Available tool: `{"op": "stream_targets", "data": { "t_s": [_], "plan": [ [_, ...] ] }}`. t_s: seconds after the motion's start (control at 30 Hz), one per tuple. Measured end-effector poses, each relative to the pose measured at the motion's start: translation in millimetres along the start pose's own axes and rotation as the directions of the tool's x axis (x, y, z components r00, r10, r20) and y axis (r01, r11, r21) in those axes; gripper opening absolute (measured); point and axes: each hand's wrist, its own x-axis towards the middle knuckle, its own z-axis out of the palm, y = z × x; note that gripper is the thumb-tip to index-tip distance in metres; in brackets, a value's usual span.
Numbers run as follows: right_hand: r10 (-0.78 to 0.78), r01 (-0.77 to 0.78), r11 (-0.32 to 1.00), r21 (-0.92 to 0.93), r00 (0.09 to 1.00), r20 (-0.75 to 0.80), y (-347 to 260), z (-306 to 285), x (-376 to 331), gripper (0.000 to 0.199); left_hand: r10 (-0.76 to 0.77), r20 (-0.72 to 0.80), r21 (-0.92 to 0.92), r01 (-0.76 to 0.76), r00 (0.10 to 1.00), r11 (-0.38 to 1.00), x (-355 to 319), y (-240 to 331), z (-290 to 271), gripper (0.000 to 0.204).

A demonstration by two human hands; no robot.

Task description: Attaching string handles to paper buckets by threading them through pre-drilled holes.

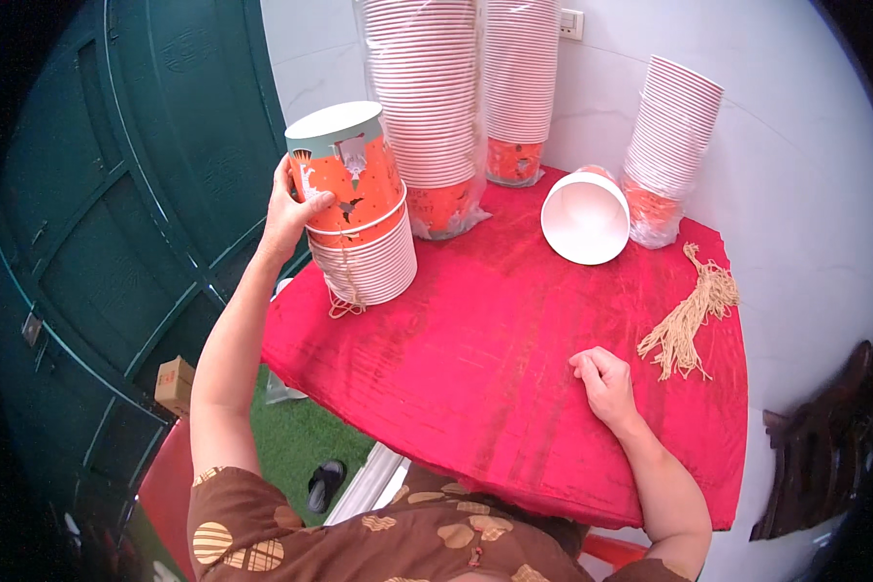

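On the left of the table, my left hand (297, 209) grips an orange and teal paper bucket (359, 175) with printed figures. Its thumb lies across the front; the other fingers go round the far side, partly hidden. That bucket tops a stack of nested white-rimmed paper buckets (373, 262), and thin tan strings (347, 308) hang down the stack's side. My right hand (606, 386) rests on the red tabletop in a loose fist, and nothing shows in it. Beyond it to the right lies a bundle of tan strings (694, 315).
Behind stand tall plastic-wrapped bucket stacks (425, 107), (521, 87), with a shorter, leaning stack (667, 145) at right. One white-lined bucket (585, 218) lies on its side, mouth toward me. The red-covered table (475, 359) has a curved edge. A green metal door (116, 175) is at left.
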Motion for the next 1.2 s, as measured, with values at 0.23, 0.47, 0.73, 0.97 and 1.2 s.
{"op": "stream_targets", "data": {
  "t_s": [0.23,0.47,0.73,0.97,1.2],
  "plan": [
    [-0.014,0.014,1.000,-0.021,1.000,0.009,5.3,-0.4,-0.7,0.018,-0.004,0.030,-0.018,0.004,1.000,1.000,0.5,-7.1,-5.4,0.119],
    [-0.021,0.021,1.000,-0.023,1.000,0.009,-0.5,-0.5,0.0,0.018,-0.009,0.060,-0.022,0.010,0.998,1.000,0.1,-5.6,-7.0,0.119],
    [-0.032,0.032,0.999,-0.031,0.999,0.005,0.1,0.0,-0.1,0.018,-0.013,0.051,-0.029,0.014,0.999,0.999,-1.4,-6.8,-6.8,0.118],
    [-0.033,0.033,0.999,-0.033,0.999,0.009,-1.3,0.3,0.3,0.018,-0.015,0.065,-0.031,0.017,0.998,0.999,-1.5,-8.6,-8.4,0.117],
    [-0.041,0.042,0.998,-0.041,0.999,0.015,-1.1,-0.4,0.4,0.020,-0.013,0.067,-0.039,0.016,0.998,0.999,-2.6,-7.6,-6.9,0.117]
  ]
}}
